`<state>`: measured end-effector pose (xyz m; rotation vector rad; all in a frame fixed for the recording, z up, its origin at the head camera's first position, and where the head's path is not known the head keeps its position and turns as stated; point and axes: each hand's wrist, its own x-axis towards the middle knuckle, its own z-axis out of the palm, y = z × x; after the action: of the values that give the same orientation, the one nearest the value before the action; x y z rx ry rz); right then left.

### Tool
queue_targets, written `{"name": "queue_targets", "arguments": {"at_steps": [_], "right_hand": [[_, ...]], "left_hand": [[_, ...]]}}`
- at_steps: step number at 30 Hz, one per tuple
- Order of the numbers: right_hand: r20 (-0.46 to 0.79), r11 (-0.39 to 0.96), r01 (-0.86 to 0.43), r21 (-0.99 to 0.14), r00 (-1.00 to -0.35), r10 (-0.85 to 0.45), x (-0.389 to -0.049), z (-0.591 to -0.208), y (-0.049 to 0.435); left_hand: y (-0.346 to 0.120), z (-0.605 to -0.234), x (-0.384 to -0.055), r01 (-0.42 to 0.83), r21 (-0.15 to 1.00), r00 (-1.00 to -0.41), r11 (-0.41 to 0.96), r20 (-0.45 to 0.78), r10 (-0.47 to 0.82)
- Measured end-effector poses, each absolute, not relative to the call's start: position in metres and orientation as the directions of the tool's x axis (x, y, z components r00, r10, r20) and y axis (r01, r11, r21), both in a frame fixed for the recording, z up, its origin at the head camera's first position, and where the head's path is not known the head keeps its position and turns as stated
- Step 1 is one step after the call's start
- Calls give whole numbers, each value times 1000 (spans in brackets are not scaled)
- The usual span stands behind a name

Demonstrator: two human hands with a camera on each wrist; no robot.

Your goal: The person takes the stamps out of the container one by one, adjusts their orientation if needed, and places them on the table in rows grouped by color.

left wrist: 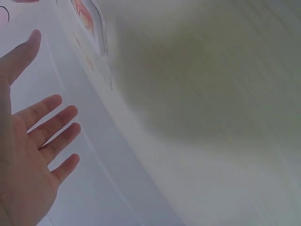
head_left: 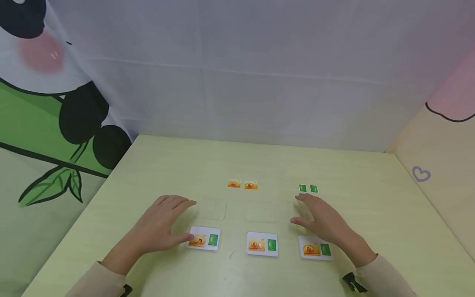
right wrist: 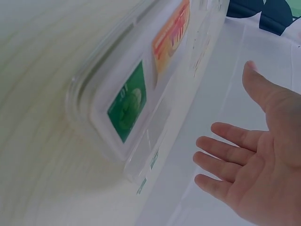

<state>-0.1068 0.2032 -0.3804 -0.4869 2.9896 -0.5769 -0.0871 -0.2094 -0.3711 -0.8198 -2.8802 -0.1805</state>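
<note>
My left hand (head_left: 161,226) hovers with spread fingers beside the left white card (head_left: 204,243), its thumb overlapping that card in the head view. This card bears an orange stamp-like picture and a green one. A similar card (head_left: 261,253) lies in the middle, between the hands. My right hand (head_left: 326,218), fingers apart and holding nothing, is over the far side of the right card (head_left: 315,238). The right wrist view shows this card (right wrist: 103,103) as a thick, rounded slab with a clear rim. Both palms (left wrist: 23,160) are bare in the wrist views.
Two clear rounded plastic pieces (head_left: 212,210) lie behind the cards, the second (head_left: 261,212) to the right. Farther back are two small orange stamps (head_left: 234,184) and two green stamps (head_left: 302,188). A pale cloth wall (head_left: 259,103) borders the table's (head_left: 178,165) back edge.
</note>
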Motion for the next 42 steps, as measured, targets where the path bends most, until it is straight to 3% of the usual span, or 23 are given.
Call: {"name": "queue_targets", "arguments": {"at_steps": [13, 42], "right_hand": [[-2, 883, -307, -355, -944, -329, -102, -377, 197], [8, 853, -387, -351, -912, -411, -95, -377, 177]], "left_hand": [[-210, -372, -81, 516, 76, -856, 853, 85, 510], [-210, -389, -84, 583, 59, -812, 810, 14, 583]]}}
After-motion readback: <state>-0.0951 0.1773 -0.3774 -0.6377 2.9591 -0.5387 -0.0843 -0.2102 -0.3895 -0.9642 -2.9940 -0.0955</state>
